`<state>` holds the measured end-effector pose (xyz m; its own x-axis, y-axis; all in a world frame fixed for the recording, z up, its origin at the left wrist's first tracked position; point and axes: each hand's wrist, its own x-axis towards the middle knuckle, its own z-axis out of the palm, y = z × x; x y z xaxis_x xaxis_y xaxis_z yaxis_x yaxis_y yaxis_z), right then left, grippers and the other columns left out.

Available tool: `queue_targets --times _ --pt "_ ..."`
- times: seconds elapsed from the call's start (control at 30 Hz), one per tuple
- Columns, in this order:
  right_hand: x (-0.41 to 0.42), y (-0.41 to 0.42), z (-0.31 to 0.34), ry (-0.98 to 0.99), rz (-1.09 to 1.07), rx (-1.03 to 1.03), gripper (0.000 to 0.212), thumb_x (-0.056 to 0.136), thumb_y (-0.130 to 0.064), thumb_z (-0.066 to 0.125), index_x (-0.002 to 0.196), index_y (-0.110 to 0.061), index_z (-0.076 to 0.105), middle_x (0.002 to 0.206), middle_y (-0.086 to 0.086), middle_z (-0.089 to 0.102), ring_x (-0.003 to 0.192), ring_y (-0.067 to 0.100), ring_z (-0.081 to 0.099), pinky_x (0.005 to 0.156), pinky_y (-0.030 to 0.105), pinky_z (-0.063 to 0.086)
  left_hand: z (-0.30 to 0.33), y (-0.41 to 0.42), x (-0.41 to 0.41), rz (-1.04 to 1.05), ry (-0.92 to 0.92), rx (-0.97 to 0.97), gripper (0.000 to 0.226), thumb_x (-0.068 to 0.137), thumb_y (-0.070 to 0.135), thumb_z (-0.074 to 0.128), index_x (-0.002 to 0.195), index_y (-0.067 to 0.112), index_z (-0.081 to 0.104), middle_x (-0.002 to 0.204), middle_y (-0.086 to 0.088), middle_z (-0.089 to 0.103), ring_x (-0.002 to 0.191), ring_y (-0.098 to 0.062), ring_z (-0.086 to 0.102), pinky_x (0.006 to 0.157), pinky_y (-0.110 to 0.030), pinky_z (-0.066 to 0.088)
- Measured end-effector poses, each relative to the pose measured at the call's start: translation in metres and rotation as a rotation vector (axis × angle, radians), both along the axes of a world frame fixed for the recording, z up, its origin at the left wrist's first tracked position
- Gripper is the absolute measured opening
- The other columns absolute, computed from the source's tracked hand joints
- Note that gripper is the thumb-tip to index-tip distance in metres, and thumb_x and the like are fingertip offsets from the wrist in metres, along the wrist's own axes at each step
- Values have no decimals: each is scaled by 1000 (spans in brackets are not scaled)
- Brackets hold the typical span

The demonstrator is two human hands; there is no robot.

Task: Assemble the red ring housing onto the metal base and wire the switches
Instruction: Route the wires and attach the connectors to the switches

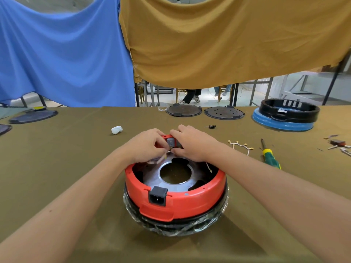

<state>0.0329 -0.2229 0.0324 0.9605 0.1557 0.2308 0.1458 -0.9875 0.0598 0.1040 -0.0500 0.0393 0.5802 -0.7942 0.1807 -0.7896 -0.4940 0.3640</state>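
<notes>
My left hand pinches white wires and my right hand grips the grey switch, at the red ring housing's far rim; the metal base sits inside it.

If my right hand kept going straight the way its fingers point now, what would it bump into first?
Your right hand points left across the far rim of the red ring housing, so it would probably meet the grey switch it already pinches, then your left hand. Depth is hard to judge.
</notes>
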Motion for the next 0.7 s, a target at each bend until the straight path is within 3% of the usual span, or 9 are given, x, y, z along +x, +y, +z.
queue_targets --times 0.37,0.53,0.6,0.7 --pt "1 -1 0 4 -4 74 50 94 -42 59 135 -18 46 122 7 51 114 26 47 90 40 45 1 -2 -2 39 -19 36 14 90 21 67 89 30 78 126 7 54 110 -12 52 101 -34 42" --pt "2 2 0 -9 -16 58 45 96 -39 58 134 -18 46 122 7 51 112 28 48 92 41 45 2 -1 -3 42 -5 49 15 89 19 66 88 30 77 125 6 52 96 -9 55 90 -31 47" --pt "1 2 1 -5 -32 70 44 95 -40 60 132 -18 49 120 7 53 111 28 49 91 40 45 2 -1 -5 48 -16 58 15 89 21 67 88 33 76 125 6 52 104 -11 54 97 -33 44" --pt "-1 -1 5 -2 -65 234 41 95 -39 60 130 -18 56 119 8 60 110 27 55 92 37 45 2 -2 -6 66 -21 65 14 88 19 67 92 29 77 125 6 51 104 -15 57 96 -35 46"
